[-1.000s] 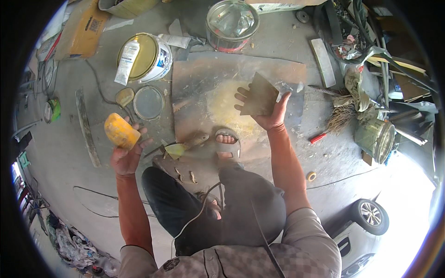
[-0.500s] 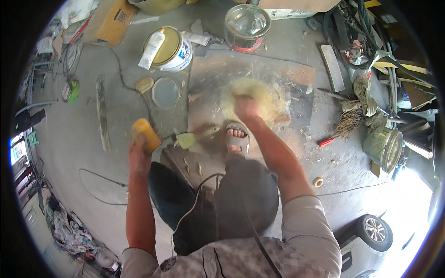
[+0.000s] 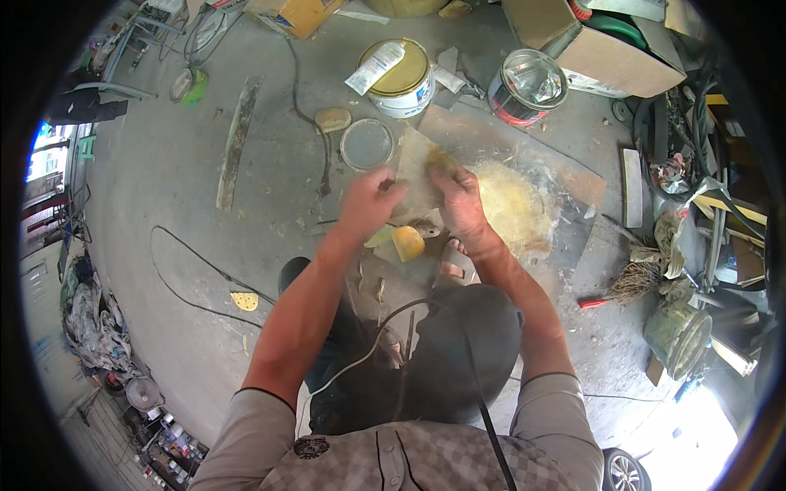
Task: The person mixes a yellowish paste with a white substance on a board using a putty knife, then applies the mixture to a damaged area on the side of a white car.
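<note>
My left hand (image 3: pixel 370 206) is raised at the middle, fingers curled toward the thumb; blur hides what they hold, if anything. Close on its right, my right hand (image 3: pixel 463 203) is closed round a dusty yellow-brown pad (image 3: pixel 443 161), whose kind is too blurred to tell. A tan flat surface (image 3: pixel 417 176) shows between both hands; I cannot tell if it is a loose sheet or part of the board. Below them, by my foot, sits a rounded yellow block (image 3: pixel 408 243). Pale yellow dust (image 3: pixel 516 204) covers part of the brown board (image 3: pixel 565 176) on the floor.
Beyond the hands stand a white paint can (image 3: pixel 405 100) with a tube on its lid and a dark open tin (image 3: pixel 524 106). A round lid (image 3: pixel 367 145) lies left of the board. A cable (image 3: pixel 201 258) loops across the floor. A red-handled tool (image 3: pixel 593 303) lies at right.
My left hand has moved right and away from me, leaving the yellow block near my foot. My right hand has lifted off the dusty patch toward the left hand. The view has swung left.
</note>
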The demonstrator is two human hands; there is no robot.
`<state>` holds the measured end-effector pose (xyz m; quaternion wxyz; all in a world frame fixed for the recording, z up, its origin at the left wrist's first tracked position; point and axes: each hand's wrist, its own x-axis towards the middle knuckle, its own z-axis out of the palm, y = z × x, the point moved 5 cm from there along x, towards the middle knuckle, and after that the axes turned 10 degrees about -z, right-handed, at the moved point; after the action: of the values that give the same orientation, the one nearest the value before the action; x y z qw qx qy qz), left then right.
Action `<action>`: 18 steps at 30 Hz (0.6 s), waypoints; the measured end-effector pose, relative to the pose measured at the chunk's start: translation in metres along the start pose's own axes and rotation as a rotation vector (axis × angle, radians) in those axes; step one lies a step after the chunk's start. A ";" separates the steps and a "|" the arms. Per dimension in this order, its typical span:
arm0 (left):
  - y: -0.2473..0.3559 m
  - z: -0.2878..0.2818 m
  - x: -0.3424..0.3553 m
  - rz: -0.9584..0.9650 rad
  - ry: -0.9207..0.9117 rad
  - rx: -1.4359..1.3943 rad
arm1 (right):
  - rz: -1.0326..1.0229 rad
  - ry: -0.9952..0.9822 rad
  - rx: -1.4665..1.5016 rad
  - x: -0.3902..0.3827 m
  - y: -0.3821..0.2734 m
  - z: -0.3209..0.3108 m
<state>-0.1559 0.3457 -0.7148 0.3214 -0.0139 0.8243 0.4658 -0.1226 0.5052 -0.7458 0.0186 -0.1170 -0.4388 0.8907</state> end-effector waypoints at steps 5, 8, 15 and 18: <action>-0.039 -0.009 -0.028 -0.091 0.066 -0.261 | 0.184 -0.185 0.053 -0.004 0.054 -0.014; -0.081 -0.048 -0.039 -0.364 0.206 -0.383 | -0.185 -0.572 -1.355 -0.021 0.083 -0.034; -0.091 -0.082 -0.037 -0.191 0.106 -0.114 | -0.143 -1.037 -1.701 -0.057 0.144 -0.062; -0.068 -0.069 -0.010 -0.082 0.071 -0.023 | -0.050 -0.641 -1.246 -0.071 0.085 -0.074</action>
<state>-0.1620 0.2505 -0.7359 0.3107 -0.0678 0.8285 0.4609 -0.0311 0.5004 -0.8424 -0.1617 0.1726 -0.8541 0.4633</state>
